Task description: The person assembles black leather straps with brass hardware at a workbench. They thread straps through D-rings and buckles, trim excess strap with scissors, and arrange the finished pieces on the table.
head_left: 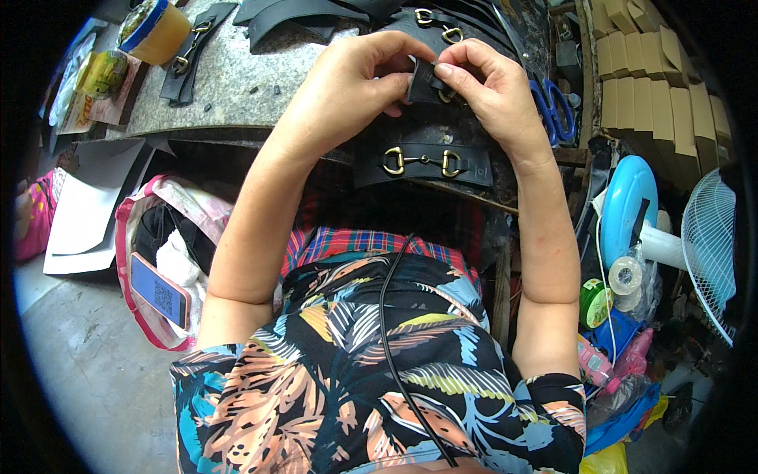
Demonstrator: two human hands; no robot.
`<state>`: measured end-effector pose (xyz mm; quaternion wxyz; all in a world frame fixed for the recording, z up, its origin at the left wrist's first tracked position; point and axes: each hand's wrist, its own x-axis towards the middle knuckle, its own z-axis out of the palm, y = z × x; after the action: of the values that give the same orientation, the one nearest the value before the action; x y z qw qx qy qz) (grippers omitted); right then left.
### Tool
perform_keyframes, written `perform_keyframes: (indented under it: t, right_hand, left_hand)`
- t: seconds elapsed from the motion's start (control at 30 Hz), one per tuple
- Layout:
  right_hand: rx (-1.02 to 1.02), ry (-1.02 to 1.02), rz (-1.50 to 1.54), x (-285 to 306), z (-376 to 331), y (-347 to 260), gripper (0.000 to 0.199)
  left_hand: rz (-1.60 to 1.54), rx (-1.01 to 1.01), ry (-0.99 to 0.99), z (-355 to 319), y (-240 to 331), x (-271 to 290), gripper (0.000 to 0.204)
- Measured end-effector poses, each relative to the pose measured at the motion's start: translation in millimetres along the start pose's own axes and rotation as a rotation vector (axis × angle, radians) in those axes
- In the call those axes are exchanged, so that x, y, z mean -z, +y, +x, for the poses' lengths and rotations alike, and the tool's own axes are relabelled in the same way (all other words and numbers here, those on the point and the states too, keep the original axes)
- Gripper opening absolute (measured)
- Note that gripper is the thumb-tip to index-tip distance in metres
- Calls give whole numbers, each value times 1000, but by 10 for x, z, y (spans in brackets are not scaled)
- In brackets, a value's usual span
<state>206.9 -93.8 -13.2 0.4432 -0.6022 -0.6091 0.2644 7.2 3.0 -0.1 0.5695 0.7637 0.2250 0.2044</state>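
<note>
- Grip: our left hand (355, 75) and right hand (499, 91) both have thumb and fingers closed on a small black strap (422, 83), held above the bench; fingers hide part of it.
- Risk, our judgement: the strap could twist or slip if one pinch loosens, as the holds look small.
- A second strap with brass-coloured bit (426, 174) lies below, along the bench's near edge; a low wrist might knock it off.
- Right side: blue-handled scissors (558, 110) crowd our wrist.
- Leftward, the grey stone top (229, 91) offers more room.

Forearms (260, 205) fwd, L hand (355, 75) & R hand (499, 91) nr each other, thumbs (459, 80) & fingers (404, 46) bent.
</note>
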Motion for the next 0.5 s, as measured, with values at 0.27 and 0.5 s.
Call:
perform_keyframes:
  t: [0.27,0.5]
  right_hand:
    - [61,98,-34,-92,-23,2,13]
    - [61,109,-121,-131,-32,-7,15]
  left_hand:
    - [59,-113,108,-22,-31,-105,52]
    - [166,-189,164,-94,-31,-179,51]
